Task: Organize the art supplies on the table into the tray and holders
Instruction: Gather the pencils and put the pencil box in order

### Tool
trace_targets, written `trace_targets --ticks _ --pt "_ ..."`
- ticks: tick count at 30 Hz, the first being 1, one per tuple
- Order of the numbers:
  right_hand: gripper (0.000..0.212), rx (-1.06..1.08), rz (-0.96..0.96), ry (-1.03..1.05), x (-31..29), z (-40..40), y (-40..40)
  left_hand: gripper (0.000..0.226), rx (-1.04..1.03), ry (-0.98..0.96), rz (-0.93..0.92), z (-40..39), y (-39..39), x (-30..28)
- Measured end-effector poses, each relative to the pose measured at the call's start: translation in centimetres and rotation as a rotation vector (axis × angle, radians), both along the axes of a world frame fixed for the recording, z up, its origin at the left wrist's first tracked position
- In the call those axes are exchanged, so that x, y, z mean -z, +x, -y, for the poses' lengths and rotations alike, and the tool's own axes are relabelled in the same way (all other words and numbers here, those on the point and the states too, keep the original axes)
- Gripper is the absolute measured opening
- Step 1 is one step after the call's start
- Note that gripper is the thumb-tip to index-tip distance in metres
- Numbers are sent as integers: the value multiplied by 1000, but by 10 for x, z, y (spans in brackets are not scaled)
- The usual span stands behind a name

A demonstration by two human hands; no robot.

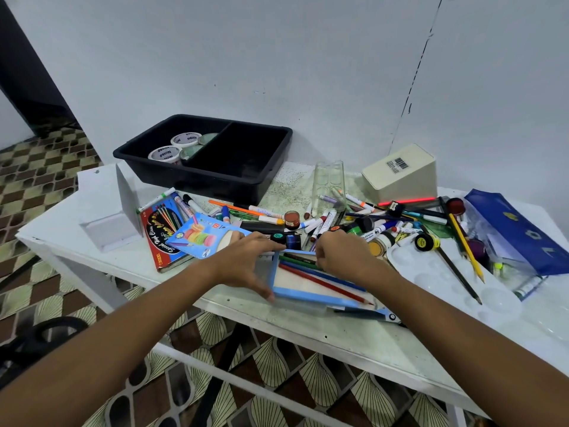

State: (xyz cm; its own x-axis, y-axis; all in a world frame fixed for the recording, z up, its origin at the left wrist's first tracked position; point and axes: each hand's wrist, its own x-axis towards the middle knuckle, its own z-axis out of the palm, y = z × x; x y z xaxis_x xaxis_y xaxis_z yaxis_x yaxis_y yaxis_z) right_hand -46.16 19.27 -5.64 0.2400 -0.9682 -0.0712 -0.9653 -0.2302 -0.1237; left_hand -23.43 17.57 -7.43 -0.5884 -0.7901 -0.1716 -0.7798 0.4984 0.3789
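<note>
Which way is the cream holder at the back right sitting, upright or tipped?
Upside down. The cream holder shows a closed face with a barcode sticker on top, and no opening is visible, so nothing can go in it yet.

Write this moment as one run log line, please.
left hand: holds blue pencil box edge | right hand: pinches pencils in box | black tray: tape rolls inside

black two-compartment plastic tray [215, 174]: matt | clear plastic holder [328, 186]: glossy, beyond the fingers | white painted table [354, 337]: scuffed | light-blue cardboard pencil box [308, 294]: matt, between the fingers
</note>
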Motion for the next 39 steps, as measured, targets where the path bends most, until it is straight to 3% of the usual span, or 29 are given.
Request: trace_targets --ticks 10,25,31,35,39 --pt "10 -103 279 282 -6 -1 -1 100 36 -23 11 -2 -4 -5" --pt "15 -196 311 383 -3 8 -6 100 87 -69 98 1 -8 -9" --pt "10 -174 445 299 -9 23 -6 108 87 -97 68 6 0 -9" --pt "9 -161 545 173 -18 47 9 100 -44 -155 -72 20 23 -10" --pt "9 -106 616 103 -20 81 31 91 -189 -162 -41 43 56 -12"
